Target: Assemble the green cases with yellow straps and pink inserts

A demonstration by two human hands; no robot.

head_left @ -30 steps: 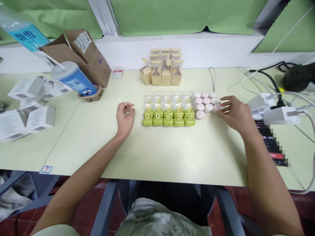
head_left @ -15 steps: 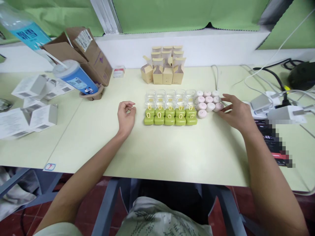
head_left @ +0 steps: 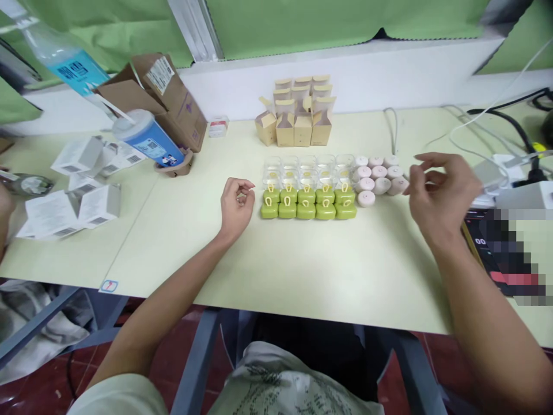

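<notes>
My left hand (head_left: pixel 237 208) rests at the table's left-middle with fingers loosely curled, thumb apart, nothing in it. Beside it stand two rows of green caps with small yellow loops (head_left: pixel 306 211). Behind these are rows of clear plastic cups (head_left: pixel 307 167) with yellowish marks inside. My right hand (head_left: pixel 443 199) hovers just right of a cluster of pale pink-white rounded pieces (head_left: pixel 379 172). Its fingers are bent and partly apart, with no object seen between them. The nearest pink piece (head_left: pixel 398 185) lies close to its fingertips, apparently apart from them.
Small open cardboard boxes (head_left: pixel 303 129) stand at the back. To the left are white boxes (head_left: pixel 99 206), a blue cup (head_left: pixel 149 137), a brown carton (head_left: pixel 184 112) and a bottle (head_left: pixel 78 68). A phone (head_left: pixel 479 239), cables and chargers (head_left: pixel 522 199) lie right. Another person's hand (head_left: pixel 5 202) shows far left.
My right hand has lifted off the edge of the pink pieces and moved right, its fingers curling in. My left hand holds its pose. The view has shifted slightly.
</notes>
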